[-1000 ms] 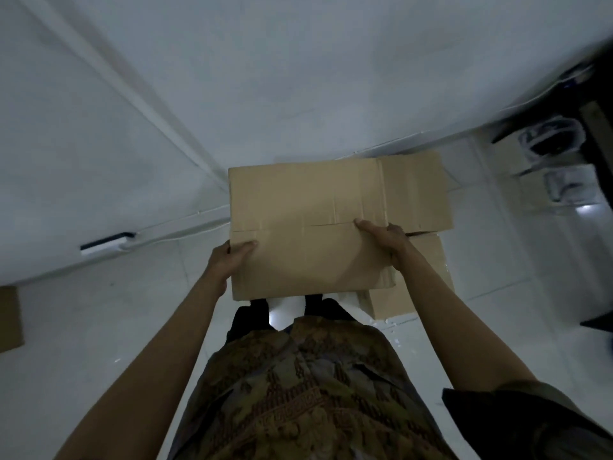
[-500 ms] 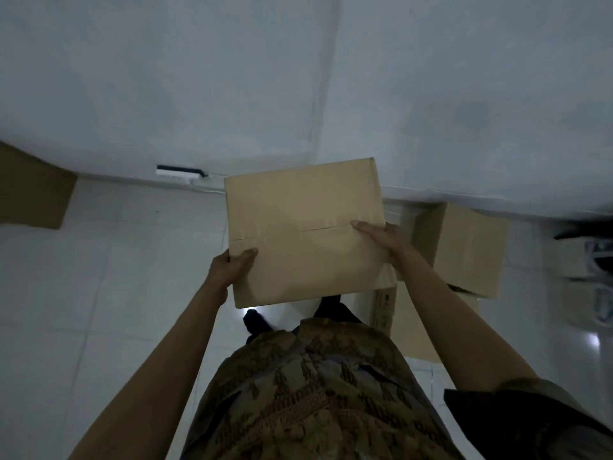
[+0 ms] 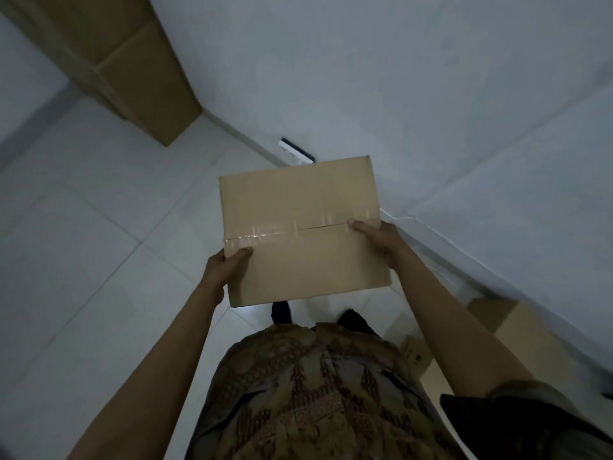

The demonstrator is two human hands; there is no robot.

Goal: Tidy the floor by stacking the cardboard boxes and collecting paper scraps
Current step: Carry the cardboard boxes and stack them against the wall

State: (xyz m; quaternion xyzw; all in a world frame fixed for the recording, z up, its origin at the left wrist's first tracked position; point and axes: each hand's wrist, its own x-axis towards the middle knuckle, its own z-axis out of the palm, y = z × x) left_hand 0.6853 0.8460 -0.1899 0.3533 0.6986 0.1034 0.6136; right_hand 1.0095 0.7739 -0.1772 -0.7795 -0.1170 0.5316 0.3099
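I carry a closed brown cardboard box (image 3: 303, 227) in front of my body, its taped seam facing up. My left hand (image 3: 225, 267) grips its left edge with the thumb on top. My right hand (image 3: 381, 239) grips its right edge near the seam. A tall stack of large cardboard boxes (image 3: 132, 61) stands against the wall at the upper left. Behind my right arm, at the lower right, more cardboard boxes (image 3: 497, 327) sit on the floor by the wall. No paper scraps show.
White tiled floor (image 3: 83, 244) spreads to the left. A white wall (image 3: 398, 78) runs diagonally from the stack to the right. A power strip (image 3: 295, 151) lies at the wall's foot just beyond the carried box.
The view has swung left: the boxes that were beside my right arm now sit low at the right, and the tall stack has come into view at the upper left. My grip is unchanged.
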